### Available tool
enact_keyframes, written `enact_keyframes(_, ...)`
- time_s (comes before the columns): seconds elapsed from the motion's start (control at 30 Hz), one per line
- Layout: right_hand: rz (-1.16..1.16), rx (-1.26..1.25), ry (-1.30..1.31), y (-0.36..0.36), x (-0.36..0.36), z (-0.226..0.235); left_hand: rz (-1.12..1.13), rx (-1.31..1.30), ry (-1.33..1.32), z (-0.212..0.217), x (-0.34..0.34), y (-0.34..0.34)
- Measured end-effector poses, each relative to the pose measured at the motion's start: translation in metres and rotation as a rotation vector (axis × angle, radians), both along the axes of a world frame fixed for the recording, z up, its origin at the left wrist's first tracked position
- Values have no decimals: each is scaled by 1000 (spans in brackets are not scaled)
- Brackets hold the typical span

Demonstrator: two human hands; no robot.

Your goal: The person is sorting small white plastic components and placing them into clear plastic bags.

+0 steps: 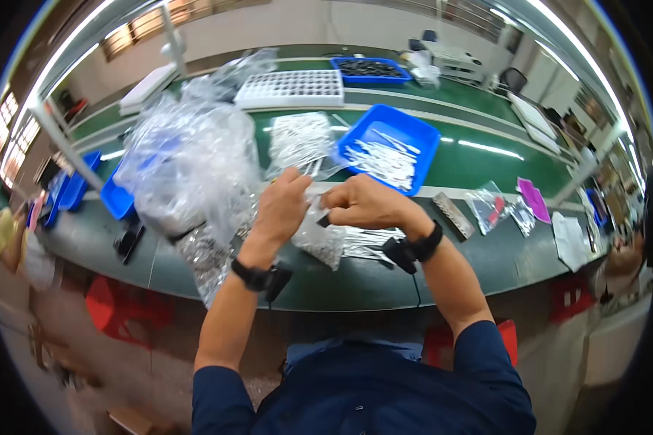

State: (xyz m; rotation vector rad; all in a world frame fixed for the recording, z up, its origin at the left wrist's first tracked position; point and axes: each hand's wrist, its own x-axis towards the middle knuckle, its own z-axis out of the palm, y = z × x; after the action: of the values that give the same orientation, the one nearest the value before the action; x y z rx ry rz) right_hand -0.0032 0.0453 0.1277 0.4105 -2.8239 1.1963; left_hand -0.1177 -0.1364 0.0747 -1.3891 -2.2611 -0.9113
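Over the near part of the bench, my left hand point(283, 206) and my right hand point(363, 201) are closed side by side at the top of a clear plastic bag point(321, 245). Small greyish pieces fill the bag's lower part; their kind is too small to tell. A small dark piece shows by my right fingers, and I cannot make out what it is. Thin white sticks point(370, 243) lie under my right wrist. Just beyond my hands is another clear bag point(301, 141) full of white sticks. A blue tray point(429, 138) beside it holds more white pieces.
Large crumpled clear bags point(189, 152) are heaped at the left. Farther back stand a white grid tray point(290, 90) and a blue tray of dark parts point(371, 70). To the right lie a small metallic block point(453, 216), plastic packets point(487, 203) and a pink sheet point(532, 199).
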Motion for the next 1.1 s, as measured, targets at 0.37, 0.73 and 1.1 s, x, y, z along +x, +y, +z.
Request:
enact_keyframes(0.37,-173,-74,135,2,11,-26,-28,160,-73,10,29,-3)
enact_keyframes(0.73,-318,-83,205,-9,4,-40,-118,186,-57,13,44,-2)
enact_keyframes(1.1,-502,-413,249,-18,-10,-40,-50,269,90,-5,46,-4)
